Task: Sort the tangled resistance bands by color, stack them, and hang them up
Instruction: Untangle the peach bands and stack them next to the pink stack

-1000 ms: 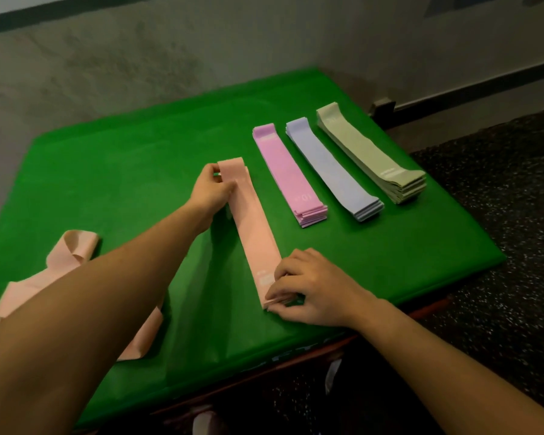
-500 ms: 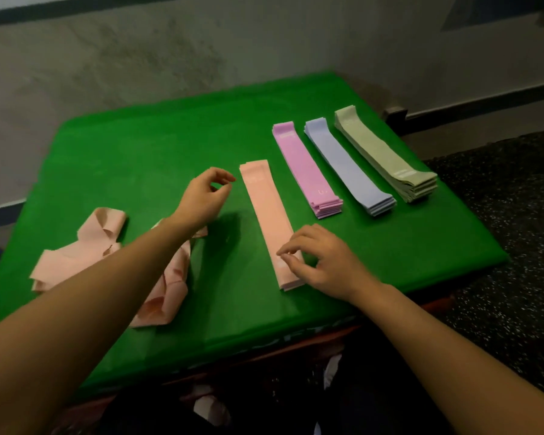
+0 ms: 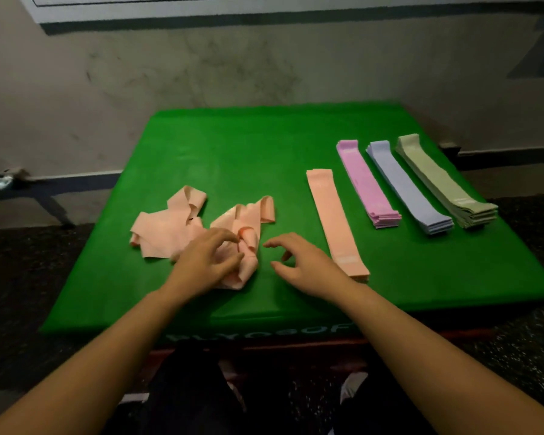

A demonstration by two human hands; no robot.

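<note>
Left hand [image 3: 206, 262] reaching over tangled peach fabric bands [image 3: 182, 229], fingers curled, grip unclear; right hand [image 3: 302, 262] hovering open-fingered, empty.

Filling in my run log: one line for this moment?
left hand on tangled peach bands | right hand open, empty | peach stack started | pink, blue, green stacked

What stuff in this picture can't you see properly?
- Head view: how many bands are in the tangled peach pile; they overlap, and the left hand covers part of it.
- The small print on the peach stack, pink stack and green stack is too small to read.
- The lettering on the front edge of the green mat is dim and partly hidden by the right arm.
- No hanger or hook is in view.
</note>
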